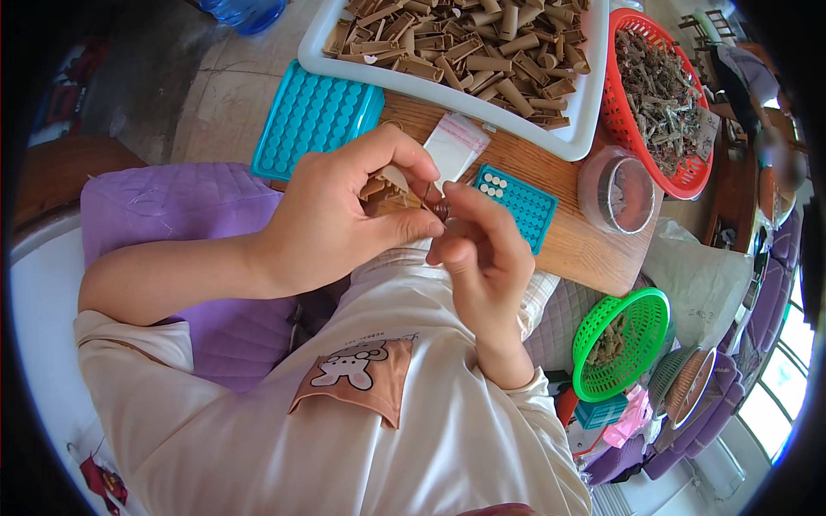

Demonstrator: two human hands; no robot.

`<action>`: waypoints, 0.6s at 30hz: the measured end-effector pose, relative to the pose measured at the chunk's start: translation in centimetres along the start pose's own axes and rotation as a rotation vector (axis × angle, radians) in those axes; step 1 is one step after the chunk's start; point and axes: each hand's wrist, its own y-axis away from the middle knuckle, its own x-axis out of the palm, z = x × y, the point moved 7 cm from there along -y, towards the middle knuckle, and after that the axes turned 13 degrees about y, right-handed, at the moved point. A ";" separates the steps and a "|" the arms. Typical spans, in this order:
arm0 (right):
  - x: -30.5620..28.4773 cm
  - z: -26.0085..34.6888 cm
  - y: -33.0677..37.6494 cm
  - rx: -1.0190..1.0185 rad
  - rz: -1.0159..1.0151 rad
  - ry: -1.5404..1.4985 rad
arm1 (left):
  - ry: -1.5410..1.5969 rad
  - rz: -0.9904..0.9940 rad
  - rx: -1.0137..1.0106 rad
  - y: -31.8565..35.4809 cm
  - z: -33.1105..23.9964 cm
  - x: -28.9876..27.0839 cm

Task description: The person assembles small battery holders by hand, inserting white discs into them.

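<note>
Both my hands meet over the near edge of the wooden table. Thumb and index finger of my left hand point(344, 202) pinch a small dark brown, ridged, coil-like piece point(440, 209). My right hand point(489, 258) has its fingers curled in on the other side of that piece, with the index fingertip and thumb against it. The piece is mostly hidden by the fingertips, so its exact kind does not show. Behind my left hand lie some light brown pieces point(379, 191). Just beyond my fingers is a stack of clear plastic bags point(456, 144).
A white tub point(595, 95) of brown half-tube pieces stands at the back. Teal trays lie left point(317, 116) and right point(516, 206), the right one holding several white discs. A clear round container point(594, 193), a red basket point(613, 103) and a green basket point(658, 310) are rightward.
</note>
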 end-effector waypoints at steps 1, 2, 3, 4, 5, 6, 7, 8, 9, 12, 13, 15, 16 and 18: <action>-0.1 1.1 0.2 -0.152 -0.043 0.265 | -0.001 0.000 -0.002 0.1 0.0 0.0; -0.1 0.9 0.3 -0.150 -0.044 0.262 | -0.013 0.041 -0.038 0.2 0.1 0.1; -0.2 0.8 0.5 -0.173 -0.086 0.267 | -0.022 0.083 -0.072 0.3 0.3 0.3; -0.3 0.7 0.6 -0.195 -0.129 0.272 | -0.020 0.084 -0.073 0.3 0.4 0.4; -0.5 0.7 0.8 -0.217 -0.172 0.277 | 0.031 0.094 -0.074 0.3 0.5 0.5; -0.5 0.6 0.8 -0.216 -0.173 0.277 | 0.082 0.102 -0.075 0.4 0.6 0.6; -0.7 0.7 0.9 -0.233 -0.188 0.267 | 0.083 0.103 -0.076 0.4 0.6 0.6; -0.8 0.7 1.0 -0.250 -0.203 0.256 | 0.086 0.120 -0.074 0.4 0.6 0.8; -0.8 0.6 0.9 -0.249 -0.203 0.256 | 0.088 0.137 -0.071 0.3 0.5 0.9; -1.0 0.6 0.9 -0.271 -0.204 0.245 | 0.027 0.150 -0.041 0.2 0.2 1.0; -1.2 0.7 0.8 -0.262 -0.204 0.264 | 0.027 0.149 -0.042 0.3 0.5 1.1; -1.7 0.8 0.7 -0.253 -0.206 0.283 | 0.315 0.045 -0.089 0.2 1.1 0.9; -1.9 0.7 0.6 -0.233 -0.215 0.287 | 0.319 0.099 -0.361 0.5 1.6 0.6; -2.1 0.7 0.6 -0.202 -0.246 0.243 | 0.481 0.092 -0.436 0.5 2.6 0.6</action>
